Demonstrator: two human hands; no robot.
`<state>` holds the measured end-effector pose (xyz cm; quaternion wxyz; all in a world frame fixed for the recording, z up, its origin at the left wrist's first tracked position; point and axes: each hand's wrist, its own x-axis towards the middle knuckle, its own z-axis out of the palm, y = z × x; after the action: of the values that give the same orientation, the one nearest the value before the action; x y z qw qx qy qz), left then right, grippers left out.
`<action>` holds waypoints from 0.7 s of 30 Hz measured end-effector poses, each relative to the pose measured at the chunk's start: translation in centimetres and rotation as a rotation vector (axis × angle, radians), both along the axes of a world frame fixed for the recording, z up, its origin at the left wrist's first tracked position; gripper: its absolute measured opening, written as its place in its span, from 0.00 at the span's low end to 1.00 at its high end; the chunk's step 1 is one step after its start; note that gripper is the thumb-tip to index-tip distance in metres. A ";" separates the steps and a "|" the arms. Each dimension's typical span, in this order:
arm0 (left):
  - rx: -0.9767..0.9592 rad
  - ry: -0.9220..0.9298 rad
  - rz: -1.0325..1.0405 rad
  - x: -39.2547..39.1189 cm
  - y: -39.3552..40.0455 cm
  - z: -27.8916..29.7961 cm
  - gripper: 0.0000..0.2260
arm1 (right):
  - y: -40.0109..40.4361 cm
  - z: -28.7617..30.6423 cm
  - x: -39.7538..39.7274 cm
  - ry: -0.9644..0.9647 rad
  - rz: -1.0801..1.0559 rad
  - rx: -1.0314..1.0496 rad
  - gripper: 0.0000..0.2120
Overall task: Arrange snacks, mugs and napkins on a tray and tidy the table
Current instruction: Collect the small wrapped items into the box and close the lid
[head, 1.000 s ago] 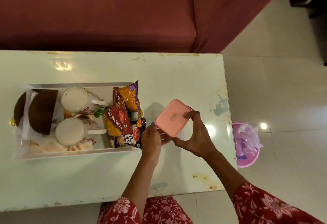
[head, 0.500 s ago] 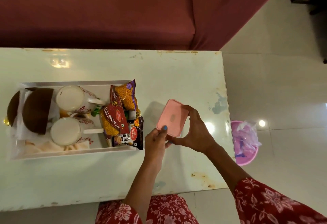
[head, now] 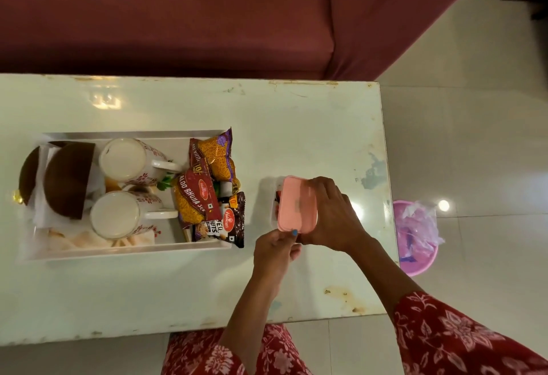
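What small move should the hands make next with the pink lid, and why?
Probably press the pink lid down flat until it closes. It sits over the clear container on the table, with a gap showing at its left edge. The right hand covers it and the left hand pinches its near corner.

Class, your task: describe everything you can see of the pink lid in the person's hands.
The pink lid is a rounded rectangle of what looks like smooth plastic, with a raised rim. It lies tilted over a clear container on the white table, right of the tray; whether it is seated is unclear. The right hand covers its right side; the left hand pinches its near edge.
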<state>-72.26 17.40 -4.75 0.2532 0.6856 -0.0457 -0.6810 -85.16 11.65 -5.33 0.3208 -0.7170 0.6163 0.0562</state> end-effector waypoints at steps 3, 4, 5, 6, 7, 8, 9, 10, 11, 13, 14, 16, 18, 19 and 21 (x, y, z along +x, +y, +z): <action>0.023 -0.007 0.007 0.4 0.1 -0.1 0.08 | -0.2 -0.1 0.2 0.034 0.040 -0.017 0.59; 0.031 -0.033 -0.007 0.5 0.2 -0.2 0.07 | -0.3 -0.1 0.3 0.059 0.065 -0.023 0.61; 0.035 -0.074 -0.033 0.7 0.2 -0.3 0.08 | -0.4 -0.2 0.4 0.086 0.089 -0.027 0.62; 0.036 -0.125 -0.065 0.8 0.3 -0.4 0.08 | -0.4 -0.2 0.5 0.110 0.109 -0.030 0.62; 0.030 -0.182 -0.096 0.9 0.4 -0.5 0.09 | -0.5 -0.3 0.6 0.131 0.125 -0.034 0.63; 0.017 -0.233 -0.119 1.1 0.5 -0.5 0.10 | -0.5 -0.3 0.7 0.148 0.137 -0.040 0.63; 0.000 -0.268 -0.135 1.2 0.6 -0.6 0.11 | -0.6 -0.4 0.8 0.162 0.148 -0.048 0.64; -0.021 -0.287 -0.145 1.2 0.6 -0.5 0.10 | -0.6 -0.4 1.0 0.176 0.160 -0.058 0.63; -0.045 -0.303 -0.164 1.2 0.7 -0.4 0.10 | -0.7 -0.5 1.1 0.190 0.174 -0.067 0.63; -0.105 -0.369 -0.263 1.2 0.9 -0.2 0.09 | -0.7 -0.5 1.4 0.218 0.196 -0.085 0.63; -0.136 -0.409 -0.321 1.2 1.0 -0.2 0.09 | -0.7 -0.5 1.6 0.230 0.203 -0.092 0.63; -0.199 -0.465 -0.401 1.2 1.1 0.1 0.08 | -0.7 -0.5 1.9 0.246 0.210 -0.100 0.63; -0.274 -0.508 -0.457 1.3 1.1 0.5 0.07 | -0.6 -0.6 2.1 0.260 0.214 -0.108 0.62; -0.311 -0.535 -0.488 1.3 1.1 0.6 0.07 | -0.6 -0.6 2.3 0.268 0.218 -0.111 0.62; -0.401 -0.596 -0.547 1.5 1.0 0.8 0.07 | -0.4 -0.7 2.5 0.272 0.218 -0.109 0.62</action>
<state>-70.77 18.35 -3.94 0.1672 0.7519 -0.4272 -0.4734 -82.70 11.22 -6.03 0.1870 -0.7816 0.5750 0.1535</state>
